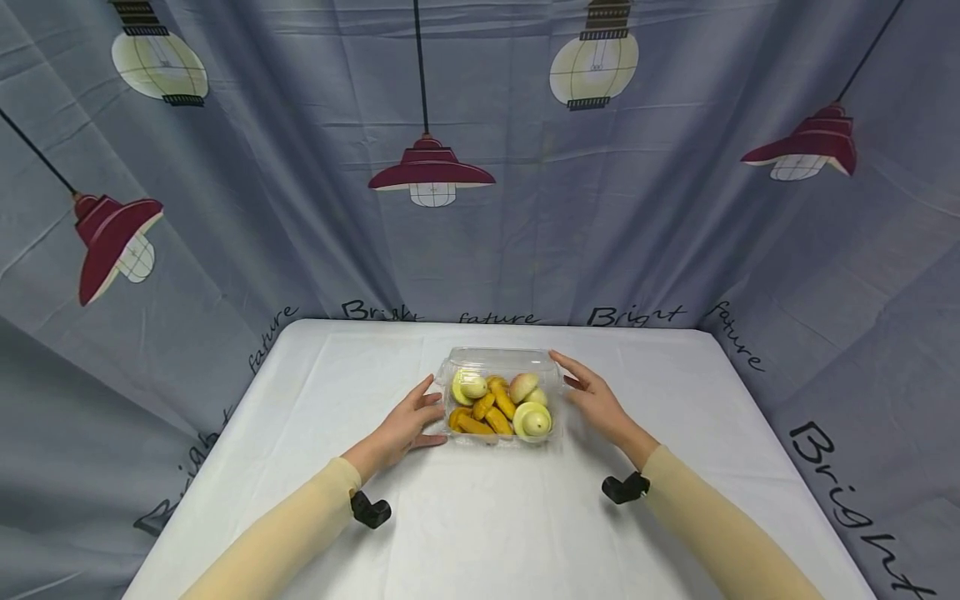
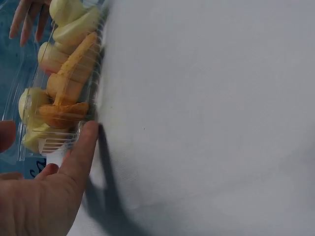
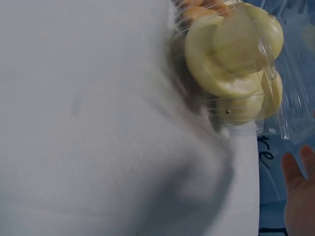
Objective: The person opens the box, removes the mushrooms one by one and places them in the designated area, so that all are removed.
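A clear plastic box (image 1: 498,360) stands on the white-covered table. Through its walls show several orange-brown elongated pieces (image 1: 501,400), pale yellow-green rounded pieces (image 1: 534,421) and a pinkish piece (image 1: 522,386). My left hand (image 1: 405,425) lies along the box's left side with fingers extended, its thumb at the near left corner. At the far right corner, my right hand (image 1: 600,408) reaches out with straight fingers against or very close to the box. In the right wrist view its fingers (image 3: 293,169) appear beside the clear edge. Whether the lid is fastened I cannot tell.
The white tablecloth (image 1: 480,517) spreads around the box. Behind and beside the table hang grey-blue curtains (image 1: 480,258) printed with lamps and lettering. Small black devices (image 1: 370,509) are worn at both wrists.
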Demonstrator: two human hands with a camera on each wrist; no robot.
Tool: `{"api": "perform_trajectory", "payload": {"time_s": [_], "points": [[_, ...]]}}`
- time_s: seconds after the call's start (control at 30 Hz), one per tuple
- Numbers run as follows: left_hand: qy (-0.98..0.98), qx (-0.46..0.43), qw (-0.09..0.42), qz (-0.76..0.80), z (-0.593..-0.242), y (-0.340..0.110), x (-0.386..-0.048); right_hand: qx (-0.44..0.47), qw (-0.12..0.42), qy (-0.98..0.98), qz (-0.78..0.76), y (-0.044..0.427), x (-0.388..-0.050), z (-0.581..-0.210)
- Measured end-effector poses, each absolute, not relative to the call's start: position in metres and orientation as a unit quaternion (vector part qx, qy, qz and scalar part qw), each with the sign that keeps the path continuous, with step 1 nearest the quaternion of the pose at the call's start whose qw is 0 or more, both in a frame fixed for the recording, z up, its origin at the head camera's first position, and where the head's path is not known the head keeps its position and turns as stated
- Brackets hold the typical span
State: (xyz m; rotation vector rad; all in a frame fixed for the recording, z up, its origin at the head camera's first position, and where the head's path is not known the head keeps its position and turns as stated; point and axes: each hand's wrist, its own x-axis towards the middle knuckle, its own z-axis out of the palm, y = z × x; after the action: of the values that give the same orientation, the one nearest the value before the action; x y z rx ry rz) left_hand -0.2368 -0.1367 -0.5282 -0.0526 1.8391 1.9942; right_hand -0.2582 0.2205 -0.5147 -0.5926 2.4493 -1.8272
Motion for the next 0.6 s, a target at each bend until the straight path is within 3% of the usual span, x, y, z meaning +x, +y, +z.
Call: {"api": "perform_trajectory", "payload": {"time_s": [0.6], "points": [[0.619,0.006,0.269,0.738,-0.524,-0.138,-0.248,-0.117,0.046,0.758,-0.640,0.212,-0.271,-0.508]]}}
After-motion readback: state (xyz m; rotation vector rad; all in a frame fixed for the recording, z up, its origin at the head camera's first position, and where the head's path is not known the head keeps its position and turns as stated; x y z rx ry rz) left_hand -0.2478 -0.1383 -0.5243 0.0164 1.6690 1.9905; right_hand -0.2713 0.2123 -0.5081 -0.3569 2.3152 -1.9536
